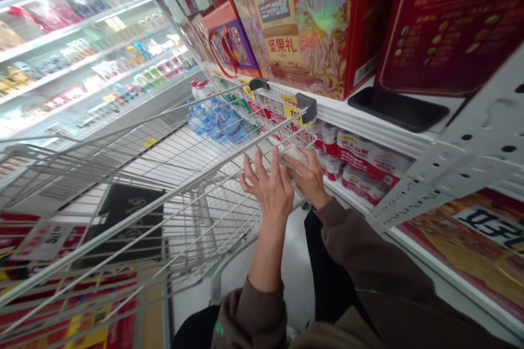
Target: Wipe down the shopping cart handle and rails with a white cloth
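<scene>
My left hand (pixel 268 188) is raised at the side of a wire shopping cart (pixel 207 174), its fingers spread and nothing visible in them. Beside it, my right hand (pixel 309 174) has its fingers closed around a crumpled white wad (pixel 295 154), which looks like tissue or cloth. The wad lies between the two hands, near the cart's corner with its dark plastic cap (pixel 306 107). Whether my left fingertips touch the cart wires I cannot tell.
A dark phone (pixel 399 108) lies on the white shelf at right, before large red gift boxes (pixel 303 27). Below are shrink-wrapped bottle packs (pixel 364 161). Blue-tinted water bottles (pixel 219 120) stand beyond the cart. A black box (pixel 126 218) shows through the wires. Stocked shelves (pixel 82 54) line the far left.
</scene>
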Demonstrator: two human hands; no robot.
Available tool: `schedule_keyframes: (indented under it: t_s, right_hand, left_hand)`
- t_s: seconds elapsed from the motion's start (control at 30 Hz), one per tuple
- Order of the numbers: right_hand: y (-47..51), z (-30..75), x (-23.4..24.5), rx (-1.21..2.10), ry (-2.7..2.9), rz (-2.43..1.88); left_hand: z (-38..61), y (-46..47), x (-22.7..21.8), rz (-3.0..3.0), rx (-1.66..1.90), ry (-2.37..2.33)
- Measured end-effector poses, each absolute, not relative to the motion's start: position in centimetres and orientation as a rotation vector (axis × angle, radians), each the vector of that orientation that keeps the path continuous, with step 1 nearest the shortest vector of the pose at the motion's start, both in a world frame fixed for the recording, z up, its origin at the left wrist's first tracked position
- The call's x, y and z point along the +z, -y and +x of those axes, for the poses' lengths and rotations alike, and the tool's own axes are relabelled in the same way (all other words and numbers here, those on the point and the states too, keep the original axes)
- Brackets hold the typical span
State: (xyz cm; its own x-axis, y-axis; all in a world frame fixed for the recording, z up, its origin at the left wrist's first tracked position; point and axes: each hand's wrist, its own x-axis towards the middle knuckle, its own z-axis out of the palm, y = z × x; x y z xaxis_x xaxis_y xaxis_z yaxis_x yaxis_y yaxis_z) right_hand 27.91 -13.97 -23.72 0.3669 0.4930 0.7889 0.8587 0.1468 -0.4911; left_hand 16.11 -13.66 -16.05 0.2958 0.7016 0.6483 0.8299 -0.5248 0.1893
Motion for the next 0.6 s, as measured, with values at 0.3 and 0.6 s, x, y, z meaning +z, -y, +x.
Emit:
schedule_keyframes:
  t_s: [0.3,0.6]
  right_hand:
    - [13.4,30.2,-23.8,-0.403,1.138,-1.508]
    - [13.5,32.0,-24.0,-0.364,1.111,-1.502]
  left_hand:
    - [17.2,13.2,-16.1,-2.342,-1.066,1.520]
    - [19.2,13.2,-16.5,-2.400,-1.085,1.440]
